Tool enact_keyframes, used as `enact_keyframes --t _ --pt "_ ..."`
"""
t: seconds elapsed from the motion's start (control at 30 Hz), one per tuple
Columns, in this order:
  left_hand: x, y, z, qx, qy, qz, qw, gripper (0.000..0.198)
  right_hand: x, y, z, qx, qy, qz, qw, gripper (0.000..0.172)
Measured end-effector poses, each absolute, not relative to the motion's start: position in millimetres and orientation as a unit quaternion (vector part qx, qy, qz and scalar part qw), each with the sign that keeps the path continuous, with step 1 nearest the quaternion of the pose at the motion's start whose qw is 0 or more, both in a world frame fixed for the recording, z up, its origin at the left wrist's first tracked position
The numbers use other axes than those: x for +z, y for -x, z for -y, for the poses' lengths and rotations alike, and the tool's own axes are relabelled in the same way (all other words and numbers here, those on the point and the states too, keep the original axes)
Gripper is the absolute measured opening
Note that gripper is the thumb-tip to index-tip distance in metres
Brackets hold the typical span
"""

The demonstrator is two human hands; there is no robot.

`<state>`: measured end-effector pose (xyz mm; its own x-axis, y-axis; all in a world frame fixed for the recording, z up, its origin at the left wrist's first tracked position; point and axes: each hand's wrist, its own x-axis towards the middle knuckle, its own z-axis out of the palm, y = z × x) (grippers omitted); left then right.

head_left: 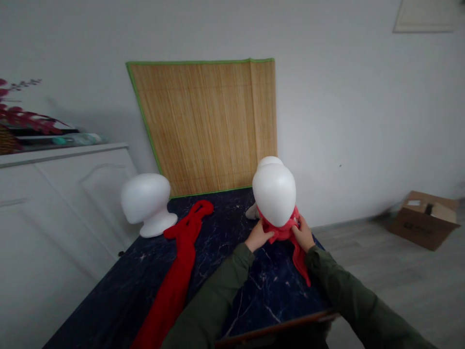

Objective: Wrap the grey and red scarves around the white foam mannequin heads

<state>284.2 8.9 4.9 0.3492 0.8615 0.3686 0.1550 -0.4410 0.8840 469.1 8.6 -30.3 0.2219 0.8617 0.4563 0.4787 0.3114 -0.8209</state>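
Observation:
A white mannequin head (275, 191) stands on the dark blue marbled table in front of me. A coral-red scarf (281, 233) is wrapped around its neck, and one end hangs down toward the front right. My left hand (257, 236) grips the scarf at the left of the neck, thumb on top. On the other side, my right hand (304, 234) pinches the scarf below the head. Both hands' fingertips are partly hidden behind the cloth. A rounded white form (269, 161) shows behind the head; what it is, I cannot tell.
A brighter red scarf (185, 254) lies lengthwise on the table (269, 295) to the left. Past it stands a second white mannequin head (147, 198), beside a white cabinet (69, 213). A bamboo mat (207, 126) is against the wall. A cardboard box (425, 220) sits on the floor, right.

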Motion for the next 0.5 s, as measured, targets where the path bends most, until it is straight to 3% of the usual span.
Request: enact_keyframes --t 0.27,0.5 --pt "-15.6 -291.1 -23.0 0.401 -0.739 -0.443 0.311 0.065 -48.5 -488.4 -28.0 0.144 0.630 0.587 0.488 0.044" --pt "11.8 -154.6 8.6 0.293 -0.645 -0.696 0.117 0.063 -54.1 -493.3 -34.0 0.167 0.638 0.588 0.469 0.049"
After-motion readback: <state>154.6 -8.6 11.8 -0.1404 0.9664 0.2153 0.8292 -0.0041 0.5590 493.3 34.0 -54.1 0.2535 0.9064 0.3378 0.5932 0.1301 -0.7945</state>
